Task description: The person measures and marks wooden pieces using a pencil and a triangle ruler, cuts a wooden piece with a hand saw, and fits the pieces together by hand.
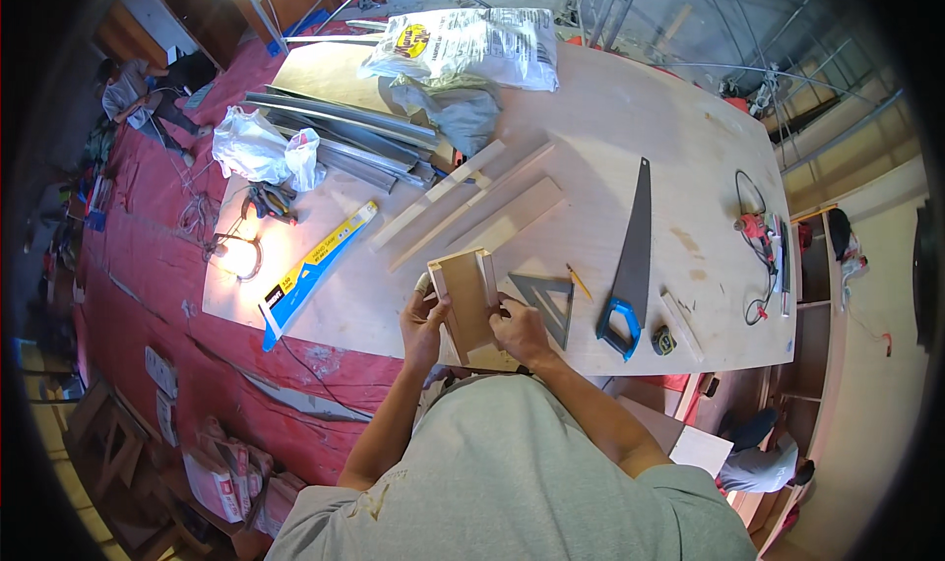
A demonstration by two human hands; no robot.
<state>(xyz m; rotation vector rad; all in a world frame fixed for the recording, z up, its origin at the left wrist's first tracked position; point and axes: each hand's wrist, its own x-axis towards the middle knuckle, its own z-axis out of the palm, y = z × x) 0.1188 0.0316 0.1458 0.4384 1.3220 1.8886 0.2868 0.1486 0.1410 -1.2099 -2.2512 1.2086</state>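
Both of my hands hold a small wooden panel (467, 295) with raised strips along its two long sides, just above the near edge of the table. My left hand (423, 330) is closed around its left side strip, thumb on the front. On the opposite side, my right hand (521, 332) pinches the right strip with bent fingers. Close to my right hand lie a grey set square (553, 303) and a pencil (580, 281). Farther right rests a handsaw (632, 251) with a blue handle, beside a tape measure (663, 341).
Wooden strips (472, 207) lie beyond the panel on the table (709, 197). At left are a saw sleeve (315, 271), a lit lamp (236, 256), pliers (268, 201) and metal profiles (345, 133). A white sack (482, 49) lies at the back. Other people (148, 103) are farther off.
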